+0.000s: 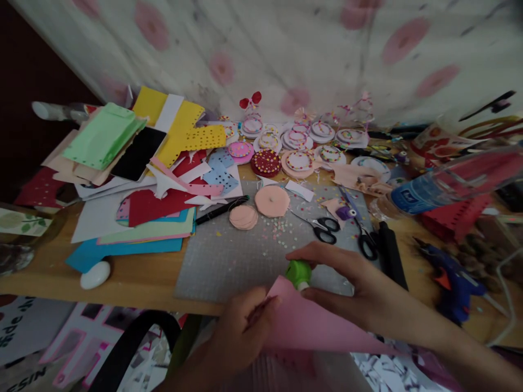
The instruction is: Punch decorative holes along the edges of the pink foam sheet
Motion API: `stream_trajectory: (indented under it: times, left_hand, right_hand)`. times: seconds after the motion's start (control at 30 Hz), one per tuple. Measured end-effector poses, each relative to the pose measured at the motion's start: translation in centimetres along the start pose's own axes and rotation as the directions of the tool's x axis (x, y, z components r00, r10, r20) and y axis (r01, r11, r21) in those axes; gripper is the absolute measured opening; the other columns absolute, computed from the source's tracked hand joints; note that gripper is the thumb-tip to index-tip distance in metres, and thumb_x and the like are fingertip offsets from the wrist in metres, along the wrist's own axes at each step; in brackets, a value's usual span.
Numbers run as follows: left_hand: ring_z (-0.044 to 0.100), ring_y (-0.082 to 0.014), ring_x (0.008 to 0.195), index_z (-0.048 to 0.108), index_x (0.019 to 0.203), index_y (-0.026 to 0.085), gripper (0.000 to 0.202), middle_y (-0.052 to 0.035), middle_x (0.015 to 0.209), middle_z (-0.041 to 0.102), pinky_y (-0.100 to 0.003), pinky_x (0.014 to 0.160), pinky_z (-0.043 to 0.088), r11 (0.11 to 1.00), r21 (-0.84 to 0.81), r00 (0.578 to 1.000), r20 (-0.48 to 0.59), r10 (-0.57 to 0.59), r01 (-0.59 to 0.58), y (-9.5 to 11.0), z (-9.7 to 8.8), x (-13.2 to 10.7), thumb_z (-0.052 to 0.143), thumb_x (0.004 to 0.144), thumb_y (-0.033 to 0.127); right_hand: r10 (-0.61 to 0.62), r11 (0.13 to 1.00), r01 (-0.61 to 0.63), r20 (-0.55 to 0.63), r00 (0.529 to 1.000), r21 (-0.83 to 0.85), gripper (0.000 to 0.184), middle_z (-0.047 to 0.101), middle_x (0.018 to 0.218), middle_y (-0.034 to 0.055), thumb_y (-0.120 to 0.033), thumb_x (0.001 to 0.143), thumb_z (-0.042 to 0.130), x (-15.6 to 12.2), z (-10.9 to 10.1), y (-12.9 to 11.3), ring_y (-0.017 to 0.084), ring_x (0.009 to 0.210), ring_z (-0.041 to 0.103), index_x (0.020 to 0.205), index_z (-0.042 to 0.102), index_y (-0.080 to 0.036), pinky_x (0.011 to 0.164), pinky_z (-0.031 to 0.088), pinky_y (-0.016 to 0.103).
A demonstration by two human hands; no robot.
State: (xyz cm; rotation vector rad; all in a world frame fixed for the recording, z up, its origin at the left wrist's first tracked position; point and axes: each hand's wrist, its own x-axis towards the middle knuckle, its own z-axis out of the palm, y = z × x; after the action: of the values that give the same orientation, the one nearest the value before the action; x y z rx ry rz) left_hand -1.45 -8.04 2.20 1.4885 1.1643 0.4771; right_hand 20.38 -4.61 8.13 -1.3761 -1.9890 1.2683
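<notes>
My left hand (251, 321) pinches the corner of a pink sheet (310, 324) over the front edge of the table. Between the thumb and fingers of my right hand (351, 288) is a small green craft punch (299, 272) with a white lower part. It sits at the sheet's upper edge; whether the paper is inside its slot, I cannot tell. Beyond my hands lies a grey cutting mat (220, 267). On it are a peach scalloped disc (272, 201), several thin peach circles (243, 217), tiny punched bits and black-handled scissors (324, 230). A purple punch (346, 212) lies farther right.
Coloured paper and a phone (139, 153) are piled at left, near a white egg-shaped object (95, 275). Decorated paper discs (300, 160) line the back by the curtain. At right are a plastic bottle (420, 193), more scissors (368, 242) and a blue glue gun (453, 283).
</notes>
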Motion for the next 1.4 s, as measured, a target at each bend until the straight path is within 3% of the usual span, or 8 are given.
stream_trajectory:
  times: [0.23,0.5,0.73,0.93,1.1,1.27,1.4]
  left_hand:
    - [0.032,-0.0095,0.055,0.03,0.062,0.02,0.039,0.0058,0.058,0.031,-0.023,0.051,0.023,1.0,0.001,0.999,0.036,-0.014,0.014,-0.6,-0.2,0.0,0.041,0.095,0.038]
    - [0.036,-0.0103,0.057,0.036,0.063,0.019,0.037,0.0046,0.058,0.038,-0.025,0.053,0.023,0.996,0.082,0.995,0.081,-0.051,0.044,-0.3,-0.5,0.1,0.039,0.096,0.036]
    - [0.038,-0.0102,0.058,0.041,0.066,0.018,0.035,0.0045,0.06,0.041,-0.025,0.054,0.024,0.999,0.022,0.998,0.042,-0.035,0.034,-0.8,-0.2,0.2,0.039,0.096,0.036]
    - [0.036,-0.0104,0.058,0.038,0.065,0.019,0.037,0.0044,0.06,0.039,-0.024,0.053,0.025,0.998,-0.006,0.997,0.023,-0.07,0.07,-0.9,-0.3,0.2,0.039,0.096,0.038]
    - [0.036,-0.0103,0.055,0.037,0.064,0.019,0.036,0.005,0.057,0.038,-0.025,0.052,0.024,0.998,0.008,0.998,0.009,-0.067,0.067,-1.0,-0.4,0.3,0.039,0.095,0.037]
    - [0.039,-0.0104,0.056,0.044,0.067,0.018,0.032,0.0043,0.059,0.044,-0.025,0.052,0.023,0.996,0.08,0.999,0.01,-0.048,0.047,-0.9,-0.4,0.5,0.04,0.095,0.032]
    - [0.043,-0.011,0.058,0.052,0.072,0.017,0.031,0.0031,0.062,0.048,-0.025,0.053,0.025,0.996,0.073,0.999,0.012,-0.046,0.045,-0.6,-0.3,0.7,0.039,0.095,0.033]
  right_hand:
    - [-0.01,0.999,0.012,0.043,0.999,-0.034,0.034,0.066,0.109,0.0012,-0.031,0.084,0.063,0.5,-0.1,0.1,0.019,0.1,0.062,0.118,0.059,-0.031,0.088,0.05,0.035]
    - [-0.007,0.996,0.025,0.195,0.981,-0.09,0.035,0.064,0.115,0.0029,-0.031,0.085,0.062,1.1,-1.1,0.0,0.022,0.104,0.06,0.12,0.059,-0.031,0.088,0.05,0.035]
    - [0.086,0.995,-0.096,0.218,0.972,0.036,0.038,0.067,0.107,0.0028,-0.033,0.08,0.065,2.5,-0.6,0.4,0.022,0.099,0.062,0.117,0.061,-0.026,0.09,0.05,0.038]
    - [0.12,0.986,-0.143,0.229,0.966,0.085,0.038,0.065,0.113,0.0004,-0.032,0.083,0.064,2.2,-0.8,1.2,0.021,0.104,0.061,0.121,0.059,-0.033,0.094,0.047,0.037]
    - [0.086,0.99,-0.108,0.226,0.97,0.087,0.037,0.066,0.111,-0.0002,-0.026,0.082,0.062,2.8,-0.6,0.7,0.019,0.102,0.061,0.119,0.059,-0.03,0.092,0.048,0.035]
    - [0.054,0.996,-0.035,0.26,0.964,-0.078,0.036,0.066,0.108,-0.0013,-0.023,0.081,0.062,3.3,-0.7,0.2,0.02,0.098,0.062,0.116,0.06,-0.032,0.088,0.048,0.035]
    - [0.021,1.0,-0.02,0.302,0.953,-0.003,0.034,0.068,0.104,-0.0006,-0.023,0.08,0.064,3.6,-0.6,0.3,0.02,0.096,0.063,0.113,0.062,-0.029,0.085,0.049,0.032]
